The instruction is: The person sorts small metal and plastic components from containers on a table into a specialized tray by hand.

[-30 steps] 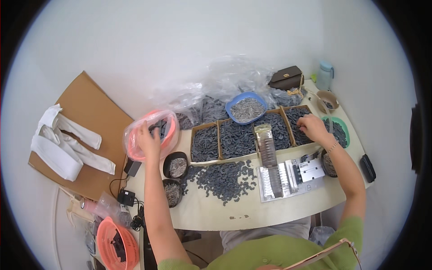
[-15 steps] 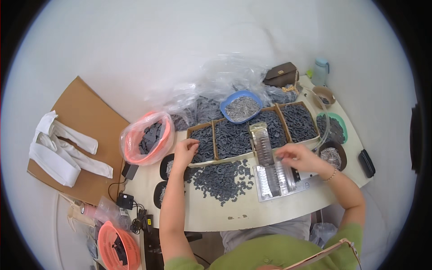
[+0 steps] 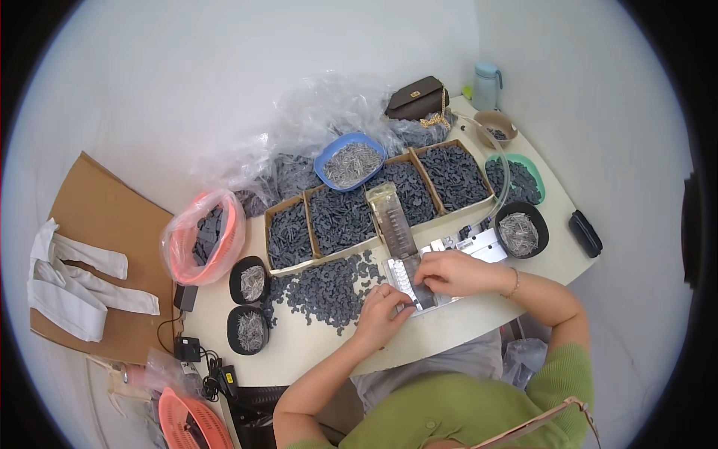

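Observation:
My left hand (image 3: 380, 318) is at the near left edge of a metal jig (image 3: 402, 278) with rows of slots, its fingers pinched on a small dark piece. Over the same jig my right hand (image 3: 460, 273) has its fingertips drawn together and pointing down; whatever is in them is hidden. Dark pieces sit in the jig between the two hands. From the jig's far side, a clear plastic tray (image 3: 394, 224) with ridges reaches across the edge of the cardboard boxes. Left of the jig lies a loose pile of small dark grey pieces (image 3: 325, 292).
Cardboard boxes (image 3: 305, 263) of dark pieces stand behind the jig, with a blue tray (image 3: 321, 166) of metal pins behind them. Black bowls (image 3: 234, 280) of pins sit left; another black bowl (image 3: 544, 243) and a green tray (image 3: 535, 179) are right. A pink basket (image 3: 178, 247) stands far left.
My left hand has come from the left box to the jig's near edge. My right hand has moved in over the jig, fingers closing. The whole view has shifted.

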`<state>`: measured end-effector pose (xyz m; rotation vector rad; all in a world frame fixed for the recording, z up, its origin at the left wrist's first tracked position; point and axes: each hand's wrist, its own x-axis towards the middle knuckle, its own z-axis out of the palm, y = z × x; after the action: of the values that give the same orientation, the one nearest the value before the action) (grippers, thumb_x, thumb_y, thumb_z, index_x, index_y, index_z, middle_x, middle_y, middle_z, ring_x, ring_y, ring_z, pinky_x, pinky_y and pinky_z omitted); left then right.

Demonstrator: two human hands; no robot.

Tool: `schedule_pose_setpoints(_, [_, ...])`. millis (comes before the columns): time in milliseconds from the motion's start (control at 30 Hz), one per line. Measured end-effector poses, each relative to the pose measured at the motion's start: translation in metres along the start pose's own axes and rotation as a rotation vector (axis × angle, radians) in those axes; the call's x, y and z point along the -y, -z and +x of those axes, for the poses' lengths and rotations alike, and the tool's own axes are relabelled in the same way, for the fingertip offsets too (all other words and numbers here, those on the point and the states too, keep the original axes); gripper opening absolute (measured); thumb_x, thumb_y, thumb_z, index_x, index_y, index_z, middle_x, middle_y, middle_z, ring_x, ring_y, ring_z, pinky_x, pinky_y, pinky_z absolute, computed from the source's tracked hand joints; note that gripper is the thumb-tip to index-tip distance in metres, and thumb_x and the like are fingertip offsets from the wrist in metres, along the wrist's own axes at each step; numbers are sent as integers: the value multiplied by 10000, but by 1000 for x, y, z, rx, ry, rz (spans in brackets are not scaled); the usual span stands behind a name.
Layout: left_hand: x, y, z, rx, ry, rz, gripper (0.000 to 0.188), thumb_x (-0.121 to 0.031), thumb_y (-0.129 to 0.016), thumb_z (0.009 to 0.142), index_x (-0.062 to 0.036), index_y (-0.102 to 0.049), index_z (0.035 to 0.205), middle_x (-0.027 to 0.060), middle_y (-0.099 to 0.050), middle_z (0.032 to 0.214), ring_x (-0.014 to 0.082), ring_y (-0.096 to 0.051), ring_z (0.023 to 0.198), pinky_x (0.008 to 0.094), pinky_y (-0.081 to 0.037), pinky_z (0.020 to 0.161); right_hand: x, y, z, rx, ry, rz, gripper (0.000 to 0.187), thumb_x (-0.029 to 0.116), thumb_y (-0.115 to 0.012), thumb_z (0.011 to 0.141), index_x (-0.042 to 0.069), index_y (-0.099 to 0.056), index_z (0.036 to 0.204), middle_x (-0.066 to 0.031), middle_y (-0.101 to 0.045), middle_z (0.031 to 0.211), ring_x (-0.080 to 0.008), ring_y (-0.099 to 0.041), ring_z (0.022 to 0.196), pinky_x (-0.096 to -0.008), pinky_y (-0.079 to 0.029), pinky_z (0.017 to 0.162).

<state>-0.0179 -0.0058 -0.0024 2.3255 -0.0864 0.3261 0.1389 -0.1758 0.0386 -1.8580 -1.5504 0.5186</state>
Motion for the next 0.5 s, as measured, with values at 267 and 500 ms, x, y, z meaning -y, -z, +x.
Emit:
schedule_pose_setpoints(267, [-3, -7, -1, -32, -20, 110, 110, -93, -751, 703, -82, -690, 794, 53, -553, 849, 243, -532, 869, 367, -386, 801, 2, -43, 5, -262, 182, -271, 108, 112, -620, 748, 47, -594, 831, -104, -546, 800, -295, -594, 795, -405, -491, 681])
schedule_pose_setpoints(500, [11, 46, 9, -100, -125, 123, 132, -52, -717, 725, -65, -709, 856, 75, -621, 832, 262, -561, 874, 360, -435, 751, 14, -52, -6, -237, 411, -585, 221, 116, -593, 700, 6, -611, 890, -81, -557, 809, -222, -567, 745, -327, -482, 617])
